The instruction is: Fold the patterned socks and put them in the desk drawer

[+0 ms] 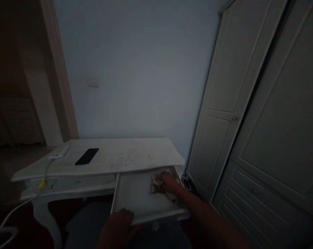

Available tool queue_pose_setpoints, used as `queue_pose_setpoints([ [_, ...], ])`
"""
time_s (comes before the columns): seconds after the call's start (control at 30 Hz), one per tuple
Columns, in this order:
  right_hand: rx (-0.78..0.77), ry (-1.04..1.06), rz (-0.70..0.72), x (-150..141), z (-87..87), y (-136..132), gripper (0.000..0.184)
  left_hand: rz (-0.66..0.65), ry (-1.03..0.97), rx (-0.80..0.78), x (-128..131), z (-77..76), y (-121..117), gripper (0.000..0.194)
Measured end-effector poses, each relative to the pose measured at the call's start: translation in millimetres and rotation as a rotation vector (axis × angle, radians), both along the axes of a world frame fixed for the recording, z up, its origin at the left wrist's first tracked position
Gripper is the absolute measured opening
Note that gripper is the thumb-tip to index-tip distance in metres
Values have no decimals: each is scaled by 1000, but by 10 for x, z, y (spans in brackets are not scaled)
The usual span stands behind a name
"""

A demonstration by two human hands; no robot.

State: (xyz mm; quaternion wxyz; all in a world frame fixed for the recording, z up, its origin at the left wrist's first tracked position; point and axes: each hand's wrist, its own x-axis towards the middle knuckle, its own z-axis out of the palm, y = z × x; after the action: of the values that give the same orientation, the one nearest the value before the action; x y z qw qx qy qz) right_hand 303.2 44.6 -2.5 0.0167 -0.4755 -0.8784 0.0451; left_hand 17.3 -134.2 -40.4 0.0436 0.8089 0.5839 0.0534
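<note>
A white desk (pixel 125 155) stands against the wall with its right drawer (pixel 138 199) pulled out. My right hand (pixel 170 183) reaches into the drawer and presses on a crumpled pale cloth (pixel 156 183) near the drawer's back right; the fingers look closed over it. My left hand (pixel 118 224) rests at the drawer's front edge, fingers curled over the rim. The room is dim and details are blurred.
A black phone (pixel 87 156) lies on the desk top. A white power strip (pixel 60 152) sits at the desk's left, its cable (pixel 6 218) hanging to the floor. A tall wardrobe (pixel 262 114) stands close on the right. A doorway opens at left.
</note>
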Motion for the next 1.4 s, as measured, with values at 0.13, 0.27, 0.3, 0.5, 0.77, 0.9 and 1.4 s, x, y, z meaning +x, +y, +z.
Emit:
queue_pose_setpoints([
  [0.13, 70, 36, -89, -560, -32, 71, 41, -31, -4, 1, -29, -86, 36, 43],
  [0.27, 86, 54, 13, -1450, -145, -70, 36, -28, 29, 84, -51, -165, 45, 37],
  [0.3, 79, 52, 75, -1636, -177, -128, 38, -29, 30, 117, -56, -175, 42, 36],
  [0.5, 16, -2, 432, -1830, -372, -411, 42, -74, -41, 178, -84, -173, 43, 37],
  [0.77, -145, -80, 222, -446, -207, -349, 45, 8, -28, 111, -116, -257, 79, 42],
  [0.9, -31, -45, -46, -71, -74, -188, 47, -17, -59, 99, -115, -241, 61, 42],
  [1.4, 221, -58, -305, -247, -22, 249, 41, 36, 56, 29, -140, -197, 81, 54],
])
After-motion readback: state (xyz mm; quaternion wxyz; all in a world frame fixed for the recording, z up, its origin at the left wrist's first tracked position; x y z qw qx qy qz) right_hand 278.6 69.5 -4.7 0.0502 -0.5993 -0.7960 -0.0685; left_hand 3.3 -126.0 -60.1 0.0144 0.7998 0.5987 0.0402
